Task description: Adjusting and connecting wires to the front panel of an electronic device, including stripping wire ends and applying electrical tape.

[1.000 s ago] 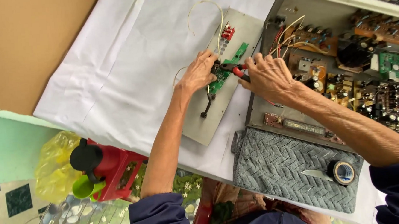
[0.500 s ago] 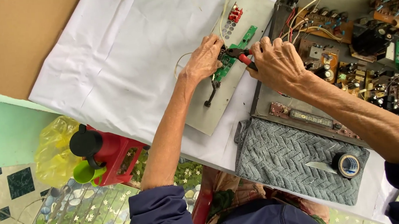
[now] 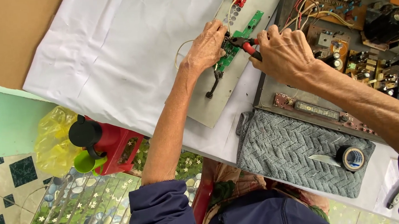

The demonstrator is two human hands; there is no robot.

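Left hand (image 3: 208, 46) fingers pinch narrow green circuit board (image 3: 243, 36) on grey metal panel (image 3: 217, 99); right hand (image 3: 284, 51) fingers grip red-handled pliers (image 3: 247, 44) (jaws at board). Open amplifier chassis (image 3: 365, 28) crowds right; white sheet (image 3: 122, 52) open left.

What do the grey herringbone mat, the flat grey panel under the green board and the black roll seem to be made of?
The grey herringbone mat looks like soft woven or knitted cloth: ribbed, with rounded, floppy edges. The flat grey panel seems painted sheet metal, thin, stiff and matt. The black roll is probably glossy plastic tape wound on a pale core.
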